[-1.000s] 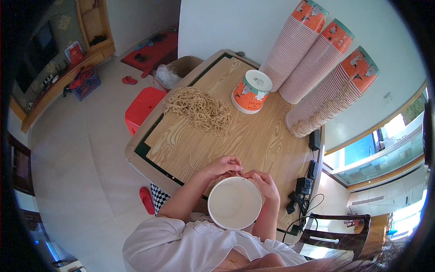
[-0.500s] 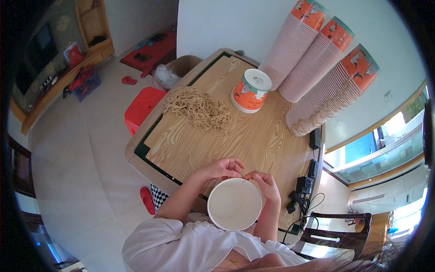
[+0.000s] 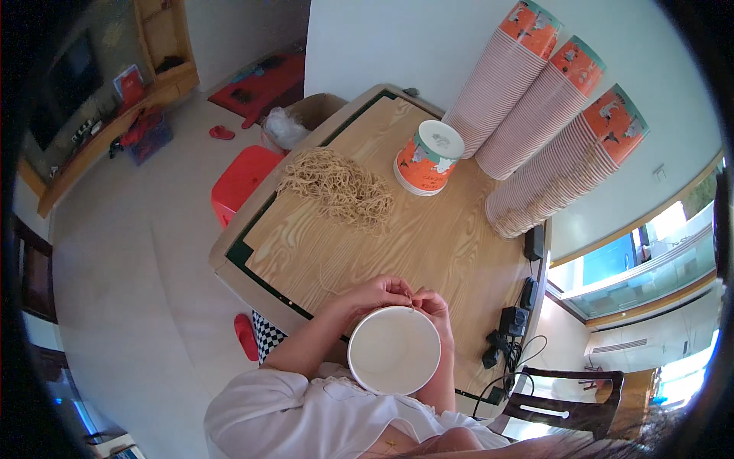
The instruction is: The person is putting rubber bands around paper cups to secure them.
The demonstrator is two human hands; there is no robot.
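Observation:
A white paper bucket [image 3: 394, 352] rests against my front at the near edge of the table, its open mouth facing up and its inside bare. At its far rim my left hand [image 3: 382, 293] and my right hand [image 3: 434, 309] meet, fingertips pinched together. Between them shows a bit of thin tan cord [image 3: 413, 307]; most of it is covered by the fingers. Farther off on the table lies a loose tangled heap of tan cords [image 3: 336, 187]. To its right a short stack of orange and green paper buckets [image 3: 428, 161] stands upside down.
Tall stacks of nested paper buckets [image 3: 535, 107] lean by the wall at the back right. Black adapters and cables [image 3: 508, 333] lie along the table's right edge, near a dark chair [image 3: 569, 402]. A red stool [image 3: 243, 183] stands left of the table [image 3: 344, 252].
My hands have drawn closer together at the rim, the right one moving left toward the left one. The bucket stays nearly in place, and the view has shifted slightly.

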